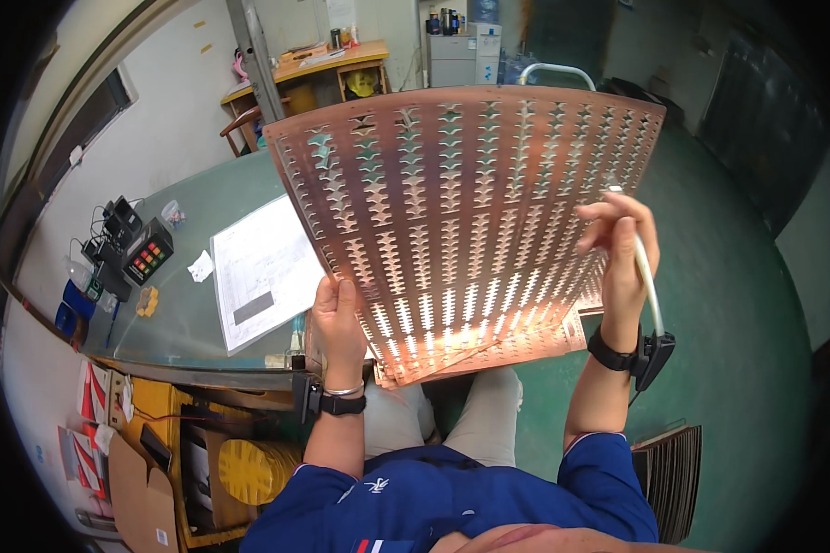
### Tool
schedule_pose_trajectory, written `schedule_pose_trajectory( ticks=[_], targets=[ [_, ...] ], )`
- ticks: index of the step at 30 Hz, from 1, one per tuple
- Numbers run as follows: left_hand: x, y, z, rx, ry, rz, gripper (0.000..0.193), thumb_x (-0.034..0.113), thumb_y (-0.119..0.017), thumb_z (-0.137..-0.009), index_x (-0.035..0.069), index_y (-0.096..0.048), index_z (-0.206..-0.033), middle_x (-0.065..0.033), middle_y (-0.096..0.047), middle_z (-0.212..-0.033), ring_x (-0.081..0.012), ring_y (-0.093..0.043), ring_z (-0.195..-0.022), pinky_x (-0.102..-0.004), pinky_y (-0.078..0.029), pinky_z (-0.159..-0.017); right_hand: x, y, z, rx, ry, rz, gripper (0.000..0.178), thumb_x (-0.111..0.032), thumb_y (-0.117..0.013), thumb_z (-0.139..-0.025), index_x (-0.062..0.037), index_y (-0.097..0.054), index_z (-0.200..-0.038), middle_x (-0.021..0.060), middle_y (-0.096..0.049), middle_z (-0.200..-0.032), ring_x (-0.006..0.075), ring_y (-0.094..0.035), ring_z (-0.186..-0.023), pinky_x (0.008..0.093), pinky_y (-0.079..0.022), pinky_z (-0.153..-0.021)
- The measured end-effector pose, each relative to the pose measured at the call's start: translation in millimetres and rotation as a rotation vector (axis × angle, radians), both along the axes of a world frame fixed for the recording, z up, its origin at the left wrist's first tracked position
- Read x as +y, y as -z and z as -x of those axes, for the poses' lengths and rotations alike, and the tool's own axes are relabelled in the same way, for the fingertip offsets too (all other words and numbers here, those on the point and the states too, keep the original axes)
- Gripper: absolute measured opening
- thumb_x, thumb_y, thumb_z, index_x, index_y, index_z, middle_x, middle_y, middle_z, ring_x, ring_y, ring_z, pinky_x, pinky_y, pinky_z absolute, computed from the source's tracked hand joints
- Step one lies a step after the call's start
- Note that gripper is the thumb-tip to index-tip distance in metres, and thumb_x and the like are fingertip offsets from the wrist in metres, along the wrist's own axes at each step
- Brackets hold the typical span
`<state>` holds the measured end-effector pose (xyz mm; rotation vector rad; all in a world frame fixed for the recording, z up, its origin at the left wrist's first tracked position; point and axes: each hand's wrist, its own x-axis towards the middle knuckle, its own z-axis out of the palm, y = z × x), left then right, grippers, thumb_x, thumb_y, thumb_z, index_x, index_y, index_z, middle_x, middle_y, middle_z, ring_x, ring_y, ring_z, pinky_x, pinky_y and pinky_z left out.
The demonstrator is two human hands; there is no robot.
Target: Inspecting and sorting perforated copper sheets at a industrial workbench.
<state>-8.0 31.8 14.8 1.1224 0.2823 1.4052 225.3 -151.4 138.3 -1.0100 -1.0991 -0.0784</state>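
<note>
A large copper-coloured sheet (470, 212), punched with rows of small repeating cut-outs, stands tilted up in front of me. My left hand (337, 323) grips its left edge, the thumb lying on the near face. My right hand (622, 235) is raised beside the sheet's right part, fingers bent and apart, with no object visible in them. More copper sheets (516, 350) lie under its lower edge, above my lap. Each wrist wears a black strap with a device; from the right one a white flexible stalk (650, 276) curves up past the fingers.
Left of the sheet, a green-topped table (180, 313) bears a paper drawing (272, 276), a small black device with coloured buttons (148, 253) and a yellow roll (147, 301). A yellow cabinet (161, 405) stands below. Dark stacked sheets (669, 479) stand on the floor at lower right.
</note>
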Motion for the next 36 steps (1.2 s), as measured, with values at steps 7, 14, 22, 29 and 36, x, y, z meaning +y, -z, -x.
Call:
schedule_pose_trajectory(
  ticks=[7,14,22,29,36],
  targets=[
    [10.3,10.7,1.9,-0.015,-0.005,-0.025,0.008,0.011,-0.052,-0.092,0.005,-0.056,-0.093,0.0033,-0.058,-0.087,-0.0024,-0.049,-0.077,-0.0174,-0.039,-0.07,-26.4,36.0,-76.3,0.122,0.437,0.059,0.034,-0.025,-0.044,-0.095,-0.0008,-0.048,-0.119,0.0147,-0.061,-0.107,0.0144,-0.059,-0.087,0.026,-0.047,-0.076],
    [2.3,-0.1,-2.7,-0.073,0.025,-0.012,0.007,0.011,-0.053,-0.091,0.005,-0.055,-0.094,0.0008,-0.06,-0.091,-0.0054,-0.054,-0.082,-0.0196,-0.043,-0.074,-26.4,63.2,-109.6,0.036,0.385,0.18,0.037,-0.017,-0.053,-0.092,-0.0012,-0.045,-0.124,0.0143,-0.059,-0.109,0.0168,-0.057,-0.099,0.0279,-0.044,-0.087],
    [-4.1,-5.9,7.0,-0.002,0.01,-0.03,0.021,0.007,-0.052,-0.09,0.004,-0.048,-0.11,-0.0056,-0.055,-0.108,-0.0097,-0.051,-0.098,-0.0244,-0.041,-0.084,-20.7,74.0,-124.1,0.105,0.244,0.282,0.024,-0.01,-0.06,-0.087,-0.0009,-0.057,-0.109,-0.0019,-0.055,-0.078,0.0059,-0.049,-0.074,0.0203,-0.042,-0.07],
    [-8.9,-6.8,2.4,-0.006,-0.114,-0.259,0.018,0.001,-0.053,-0.088,0.009,-0.051,-0.104,-0.0083,-0.05,-0.113,-0.018,-0.046,-0.112,-0.0342,-0.038,-0.095,-44.2,79.8,-136.6,0.157,0.162,-0.029,0.015,-0.006,-0.061,-0.086,-0.0035,-0.059,-0.101,-0.0009,-0.056,-0.09,0.0071,-0.051,-0.084,0.0213,-0.043,-0.078],
    [-0.5,-3.5,-12.6,-0.049,0.034,-0.441,0.003,0.009,-0.057,-0.085,0.008,-0.055,-0.086,-0.0166,-0.029,-0.137,-0.0311,-0.03,-0.13,-0.0445,-0.032,-0.106,-83.0,67.3,-119.5,0.395,-0.9,-0.186,0.037,-0.027,-0.038,-0.091,-0.018,-0.05,-0.125,0.0044,-0.051,-0.125,0.0234,-0.043,-0.121,0.0446,-0.034,-0.104]
  ],
)
